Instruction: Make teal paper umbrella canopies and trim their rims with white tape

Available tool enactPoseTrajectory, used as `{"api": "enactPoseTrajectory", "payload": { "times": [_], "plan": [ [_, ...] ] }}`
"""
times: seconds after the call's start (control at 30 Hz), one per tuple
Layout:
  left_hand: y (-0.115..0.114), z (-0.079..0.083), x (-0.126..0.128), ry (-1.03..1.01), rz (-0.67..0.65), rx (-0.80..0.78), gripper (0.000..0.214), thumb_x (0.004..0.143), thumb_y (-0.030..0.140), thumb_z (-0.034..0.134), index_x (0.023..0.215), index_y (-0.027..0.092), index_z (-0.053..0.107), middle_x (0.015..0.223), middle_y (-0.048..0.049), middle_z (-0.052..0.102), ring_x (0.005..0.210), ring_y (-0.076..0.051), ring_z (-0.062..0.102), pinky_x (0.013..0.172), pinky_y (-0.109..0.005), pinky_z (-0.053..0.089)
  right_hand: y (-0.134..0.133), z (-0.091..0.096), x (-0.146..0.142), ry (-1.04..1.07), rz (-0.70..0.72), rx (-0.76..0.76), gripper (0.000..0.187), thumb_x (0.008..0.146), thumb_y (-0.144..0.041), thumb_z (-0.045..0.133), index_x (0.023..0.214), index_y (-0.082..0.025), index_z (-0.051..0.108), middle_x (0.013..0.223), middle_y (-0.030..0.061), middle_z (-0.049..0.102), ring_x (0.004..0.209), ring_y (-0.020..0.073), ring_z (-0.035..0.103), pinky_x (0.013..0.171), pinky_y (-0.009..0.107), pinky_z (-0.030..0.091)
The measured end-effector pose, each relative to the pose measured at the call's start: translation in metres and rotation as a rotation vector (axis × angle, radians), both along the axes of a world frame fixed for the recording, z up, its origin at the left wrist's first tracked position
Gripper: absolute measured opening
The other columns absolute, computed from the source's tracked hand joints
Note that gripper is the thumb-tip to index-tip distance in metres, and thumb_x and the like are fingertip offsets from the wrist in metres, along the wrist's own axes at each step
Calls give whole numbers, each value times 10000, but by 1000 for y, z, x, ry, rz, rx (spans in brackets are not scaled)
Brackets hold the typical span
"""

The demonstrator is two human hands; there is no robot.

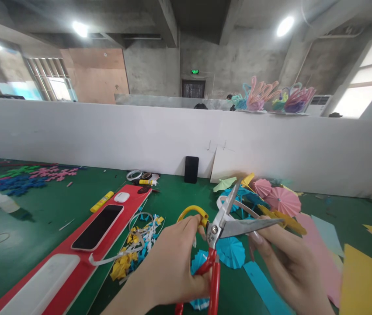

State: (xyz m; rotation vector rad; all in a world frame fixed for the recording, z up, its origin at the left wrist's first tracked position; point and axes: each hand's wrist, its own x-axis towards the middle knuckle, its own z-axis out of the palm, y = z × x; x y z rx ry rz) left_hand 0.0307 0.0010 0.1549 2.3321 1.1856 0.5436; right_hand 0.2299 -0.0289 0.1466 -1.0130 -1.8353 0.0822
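Note:
My left hand is closed around the red-handled scissors, whose metal blades stand apart and point up and right. A yellow curved piece arches over the fingers of that hand; what it belongs to is unclear. My right hand is closed, fingertips by the lower blade, apparently pinching a narrow white strip that loops behind the blades. The exact grip is partly hidden by the blade. Below the scissors lie a pleated blue paper disc and a blue paper strip.
Small paper umbrellas are heaped behind my right hand. Coloured paper sheets lie to the right. Left are paper scraps, a red board bearing a phone, and a glue bottle. A white partition borders the table.

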Motion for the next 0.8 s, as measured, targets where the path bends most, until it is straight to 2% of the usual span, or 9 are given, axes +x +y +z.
{"api": "enactPoseTrajectory", "payload": {
  "times": [0.2, 0.43, 0.63, 0.8],
  "plan": [
    [0, -1, 2, -11, -14, 29, 229, 664, 308, 584, 807, 202, 439, 804, -37, 565, 680, -194, 515, 577, -296, 387, 0, 2, -1, 6, -3, 12, 263, 891, -146, 453, 636, -205, 490, 543, -29, 496, 483, 110, 436, 471, 221, 357],
    [0, -3, 1, -62, -50, 56, 207, 702, 329, 569, 800, 206, 432, 789, -25, 549, 670, -180, 510, 571, -282, 382, -1, 2, 0, -4, -8, 11, 220, 882, -157, 471, 676, -210, 529, 548, -22, 517, 490, 119, 453, 463, 220, 364],
    [1, -4, 2, -44, -26, 14, 200, 700, 327, 560, 750, 218, 400, 755, -15, 554, 638, -178, 498, 557, -281, 383, -2, -2, 3, 8, -3, -36, 188, 889, -151, 453, 740, -209, 552, 572, -11, 544, 519, 132, 471, 492, 236, 384],
    [2, -4, 0, -25, 22, -9, 175, 663, 295, 567, 752, 218, 437, 729, -10, 561, 632, -184, 528, 548, -266, 376, -1, -3, 3, 11, -12, -44, 178, 891, -154, 455, 762, -206, 566, 596, -4, 537, 535, 133, 477, 506, 239, 396]
  ]
}}
